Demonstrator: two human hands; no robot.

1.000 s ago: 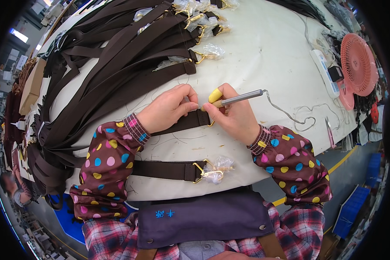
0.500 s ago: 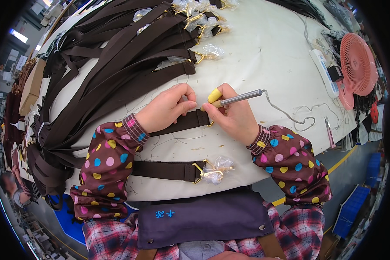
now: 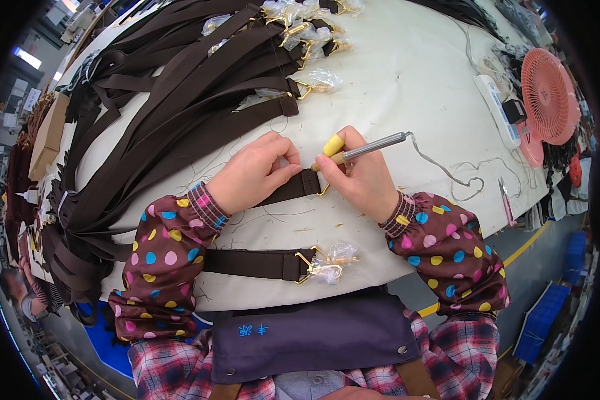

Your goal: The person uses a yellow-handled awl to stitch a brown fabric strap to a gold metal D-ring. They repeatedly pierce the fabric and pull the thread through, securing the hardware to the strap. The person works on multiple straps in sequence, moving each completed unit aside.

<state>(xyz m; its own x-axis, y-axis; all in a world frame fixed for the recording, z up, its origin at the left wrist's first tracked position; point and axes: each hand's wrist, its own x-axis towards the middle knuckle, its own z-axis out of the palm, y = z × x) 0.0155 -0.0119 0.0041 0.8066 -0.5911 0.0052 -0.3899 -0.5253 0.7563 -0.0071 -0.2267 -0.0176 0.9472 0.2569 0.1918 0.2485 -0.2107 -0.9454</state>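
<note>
My right hand (image 3: 365, 181) grips a corded soldering-iron-type pen (image 3: 375, 145), its grey end pointing up to the right. A yellow cover (image 3: 332, 144) wraps one of that hand's fingers. The pen's tip is at the stitched end of a dark brown webbing strap (image 3: 292, 189), mostly hidden by my fingers. My left hand (image 3: 255, 175) lies over the same strap, thumb and forefinger pinched together beside its end; whatever they pinch is too small to make out. Part of a gold metal piece (image 3: 324, 191) shows at the strap end, under my right hand.
Closer to me lies another strap (image 3: 253, 261) with a plastic-wrapped gold clasp (image 3: 330, 264). A heap of straps (image 3: 173, 110) covers the left side of the white table (image 3: 407, 93). At right are a pink fan (image 3: 549, 97), a power strip (image 3: 497, 112) and small snips (image 3: 506, 203).
My left hand's fingers have shifted slightly down toward the strap end, thumb and forefinger closer to it. The pen's tip has lowered a little to the strap; my right hand keeps its grip.
</note>
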